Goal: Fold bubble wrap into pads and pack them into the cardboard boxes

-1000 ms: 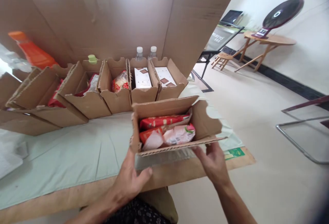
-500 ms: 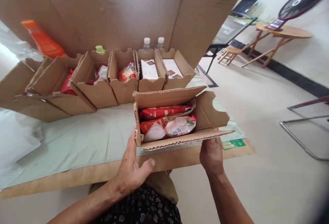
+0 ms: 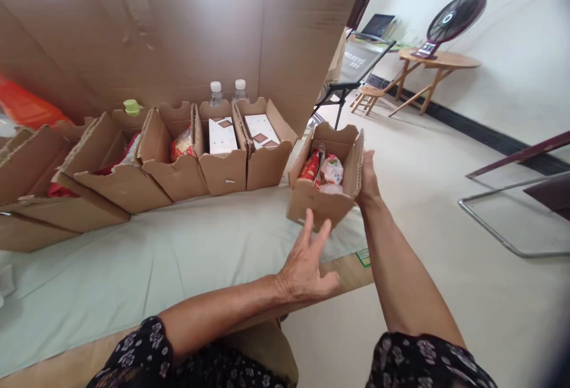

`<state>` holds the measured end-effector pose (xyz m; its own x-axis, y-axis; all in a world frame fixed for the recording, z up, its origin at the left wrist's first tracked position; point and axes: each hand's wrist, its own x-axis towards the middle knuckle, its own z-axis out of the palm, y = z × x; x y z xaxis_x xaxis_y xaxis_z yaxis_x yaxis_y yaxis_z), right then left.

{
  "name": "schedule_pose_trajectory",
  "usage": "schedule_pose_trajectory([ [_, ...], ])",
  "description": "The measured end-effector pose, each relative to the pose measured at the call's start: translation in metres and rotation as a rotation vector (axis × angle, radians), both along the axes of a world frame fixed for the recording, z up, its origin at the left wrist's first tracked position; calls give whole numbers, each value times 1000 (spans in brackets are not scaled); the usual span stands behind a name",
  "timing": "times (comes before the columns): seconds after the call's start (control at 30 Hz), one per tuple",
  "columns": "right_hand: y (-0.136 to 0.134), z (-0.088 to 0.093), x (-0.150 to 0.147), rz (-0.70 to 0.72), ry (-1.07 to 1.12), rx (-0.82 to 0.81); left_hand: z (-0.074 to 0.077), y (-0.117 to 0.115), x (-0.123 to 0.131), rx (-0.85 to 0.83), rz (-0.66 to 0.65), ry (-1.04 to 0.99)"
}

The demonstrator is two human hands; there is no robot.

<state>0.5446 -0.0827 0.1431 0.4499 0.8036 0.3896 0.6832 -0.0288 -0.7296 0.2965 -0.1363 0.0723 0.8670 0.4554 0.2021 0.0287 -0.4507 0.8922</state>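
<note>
A cardboard box (image 3: 320, 201) with an open top sits upright at the right end of the cloth-covered table. Inside it lie a red packet (image 3: 310, 167) and a white-and-pink packet (image 3: 332, 171). My right hand (image 3: 369, 180) holds the box from its right side, with the fingers partly hidden behind the wall. In front of the box is my left hand (image 3: 307, 260), palm down and fingers spread, holding nothing. Its fingertips are close to the front wall; whether they touch I cannot tell.
Several cardboard boxes (image 3: 222, 173) stand in a row on the left, two with white cartons (image 3: 262, 130). Behind rises a tall cardboard panel (image 3: 187, 38), with two clear bottles (image 3: 216, 94) before it. A metal-framed chair (image 3: 490, 228) and a round table (image 3: 449, 61) are at right.
The box has turned from lengthwise across my view to end-on and moved right, beside the row. My left hand has come off it, fingers spreading; my right hand stays on its side.
</note>
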Motion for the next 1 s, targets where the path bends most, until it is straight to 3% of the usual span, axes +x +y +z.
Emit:
schedule_pose_trajectory([
  [0.1, -23, -12, 0, 9, 190, 43, -9, 12, -15, 104, -76, 5],
  [0.27, -90, -70, -19, 90, 425, 43, -24, 59, -84, 334, 275, 102],
  [0.37, -100, -93, -31, 31, 416, -104, -33, 82, -109, 444, 361, 219],
  [0.47, -84, -91, -27, -16, 408, -137, -41, 87, -112, 499, 308, 296],
  [0.73, -3, -56, 26, 122, 449, -125, -45, 84, -107, 541, 263, 322],
  [0.87, 36, -54, 29, 144, 437, -139, -45, 85, -107, 514, 268, 321],
  [1.0, 58, -57, 24, 155, 427, -126, -45, 85, -107, 487, 254, 314],
])
